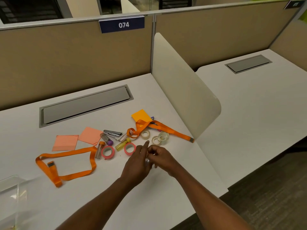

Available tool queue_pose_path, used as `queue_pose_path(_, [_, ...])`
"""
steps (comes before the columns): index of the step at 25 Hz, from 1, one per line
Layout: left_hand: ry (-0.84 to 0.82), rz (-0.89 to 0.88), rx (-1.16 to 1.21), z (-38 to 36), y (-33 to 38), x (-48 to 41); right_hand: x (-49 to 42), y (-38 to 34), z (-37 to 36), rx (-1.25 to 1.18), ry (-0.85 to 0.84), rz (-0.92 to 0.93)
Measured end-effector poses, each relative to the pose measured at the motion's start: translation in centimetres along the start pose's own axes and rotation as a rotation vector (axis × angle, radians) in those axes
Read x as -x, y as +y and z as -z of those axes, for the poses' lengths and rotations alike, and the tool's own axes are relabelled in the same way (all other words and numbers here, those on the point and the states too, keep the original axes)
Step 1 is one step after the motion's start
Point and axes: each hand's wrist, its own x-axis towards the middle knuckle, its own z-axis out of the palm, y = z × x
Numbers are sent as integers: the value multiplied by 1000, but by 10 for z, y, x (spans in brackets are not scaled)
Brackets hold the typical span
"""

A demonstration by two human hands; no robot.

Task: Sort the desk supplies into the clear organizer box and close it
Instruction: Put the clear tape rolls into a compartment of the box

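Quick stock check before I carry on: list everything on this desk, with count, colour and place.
Fabric lanyards: 2, orange, front-left and right of centre.
Sticky-note pads: 3, two salmon left, one orange behind.
Pink tape rolls: 2, centre.
Clear tape rolls: 3, right of centre.
Small capped tubes: several, centre cluster.
Metal stapler: 1, silver, centre.
Clear organizer box: 1, front-left edge.
White desk: 1.
Left hand, right hand: together at centre-front; any held item is hidden.

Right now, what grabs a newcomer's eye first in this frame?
The orange lanyard looping across the desk's left, and a second lanyard draped over the orange sticky pad further back. Two pink tape rolls lie mid-desk. Just below them, the left hand and right hand meet.
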Motion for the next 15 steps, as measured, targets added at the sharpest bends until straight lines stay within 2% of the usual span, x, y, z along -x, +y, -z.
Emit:
queue_pose_path(2, [67,5,20,5,3,-6,-7,-3,7,-42,-42,-13])
queue_pose_path(4, [102,57,-17,9,-1,-7,-15,-2,16,37,160,-1])
queue_pose_path(6, [85,115,-52,10,-9,0,-26,10,27,419,431,5])
queue_pose_path(7, [65,136,-59,10,-13,4,-31,17,32,623,465,-33])
queue_pose_path(8, [45,151,-65,10,-18,10,-34,23,36,768,446,-87])
queue_pose_path(10, [17,182,-83,9,-28,20,-41,32,37,877,386,-137])
queue_pose_path(15, [-9,243,-94,10,-39,38,-47,34,20,950,390,23])
